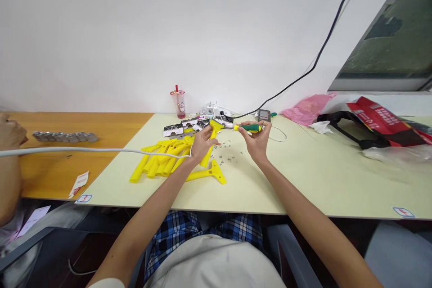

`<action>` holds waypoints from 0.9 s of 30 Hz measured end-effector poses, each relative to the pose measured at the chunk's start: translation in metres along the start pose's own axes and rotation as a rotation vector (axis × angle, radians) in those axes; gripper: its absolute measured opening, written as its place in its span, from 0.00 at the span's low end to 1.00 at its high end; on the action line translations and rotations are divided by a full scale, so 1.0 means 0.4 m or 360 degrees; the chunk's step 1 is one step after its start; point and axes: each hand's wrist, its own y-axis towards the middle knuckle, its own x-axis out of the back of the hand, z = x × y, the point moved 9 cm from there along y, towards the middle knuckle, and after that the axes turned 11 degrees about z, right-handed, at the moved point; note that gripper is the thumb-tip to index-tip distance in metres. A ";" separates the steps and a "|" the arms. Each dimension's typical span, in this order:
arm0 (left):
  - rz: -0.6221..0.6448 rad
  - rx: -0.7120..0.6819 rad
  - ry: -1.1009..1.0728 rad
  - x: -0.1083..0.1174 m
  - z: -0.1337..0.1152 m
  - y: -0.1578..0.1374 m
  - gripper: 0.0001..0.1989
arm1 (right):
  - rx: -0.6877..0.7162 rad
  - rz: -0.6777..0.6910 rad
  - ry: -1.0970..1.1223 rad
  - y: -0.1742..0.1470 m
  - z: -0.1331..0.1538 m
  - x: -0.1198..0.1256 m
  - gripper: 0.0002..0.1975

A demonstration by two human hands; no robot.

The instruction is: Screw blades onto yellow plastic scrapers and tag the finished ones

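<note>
My left hand (202, 144) is closed around a yellow scraper (214, 129), its head tilted up above the table. In my right hand (257, 144) is a screwdriver (251, 128) with a green and yellow handle. Its shaft points left and reaches the scraper's head; whether the tip sits in a screw is too small to tell. A pile of yellow scraper handles (164, 157) lies left of my left hand. One more yellow scraper (216, 172) rests nearer the table's front. Small metal bits (229, 158) are scattered between my hands.
Behind my hands are black-and-white packets (173, 129), a cup with a red straw (178, 103) and a power plug cluster (211, 110). To the right lie a pink plastic bag (308, 109) and a red bag (388, 121). Another person's hand (11, 130) is at far left near metal parts (64, 137).
</note>
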 end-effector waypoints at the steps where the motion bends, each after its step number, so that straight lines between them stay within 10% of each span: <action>1: 0.0002 -0.0014 0.0039 0.000 0.000 -0.001 0.35 | -0.0016 -0.0009 -0.0013 0.000 -0.006 0.003 0.34; 20: 0.0021 -0.1197 0.1286 -0.058 -0.141 -0.087 0.41 | -0.0776 0.0021 0.0704 -0.013 -0.113 -0.003 0.28; 27: 0.0066 -0.1278 0.1433 -0.087 -0.154 -0.098 0.44 | -0.0948 0.0083 0.0848 -0.020 -0.135 -0.009 0.26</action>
